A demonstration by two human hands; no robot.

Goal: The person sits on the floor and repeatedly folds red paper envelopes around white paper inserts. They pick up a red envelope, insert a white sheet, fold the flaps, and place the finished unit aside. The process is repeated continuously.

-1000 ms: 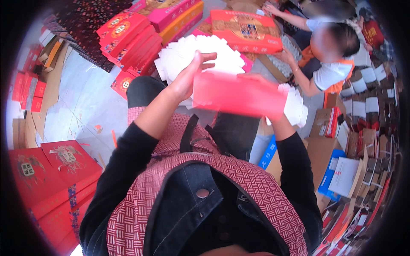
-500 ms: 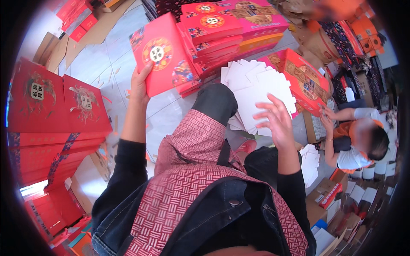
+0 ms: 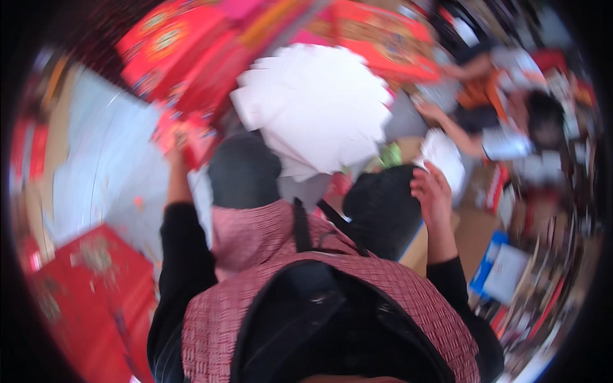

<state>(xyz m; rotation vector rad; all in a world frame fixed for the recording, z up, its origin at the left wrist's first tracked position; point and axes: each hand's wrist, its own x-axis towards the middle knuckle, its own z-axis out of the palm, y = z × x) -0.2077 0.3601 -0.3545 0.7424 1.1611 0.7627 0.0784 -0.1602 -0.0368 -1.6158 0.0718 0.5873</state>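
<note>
My left hand (image 3: 179,145) is at the near lower corner of the stacked red boxes (image 3: 163,64), touching red printed cardboard (image 3: 188,135). Motion blur smears its fingers, so I cannot make out its grip. My right hand (image 3: 434,185) is raised on the right with nothing in it, its fingers loosely bent and apart. It is beside a small heap of white sheets (image 3: 442,155). Between my hands and farther out lies a large fanned pile of white card sheets (image 3: 313,105), just beyond my dark-clad knee (image 3: 244,169).
A red and gold carton (image 3: 386,38) stands behind the white pile. Another person (image 3: 504,96) works at the upper right, arms reaching toward that carton. Large red boxes (image 3: 96,287) stand at lower left. A blue and white item (image 3: 501,268) lies among cardboard on the right.
The view has swung, shifting the stack and white pile leftward. My left hand, which held up a red box, is now lower against the stack. My right hand has moved away from the white pile.
</note>
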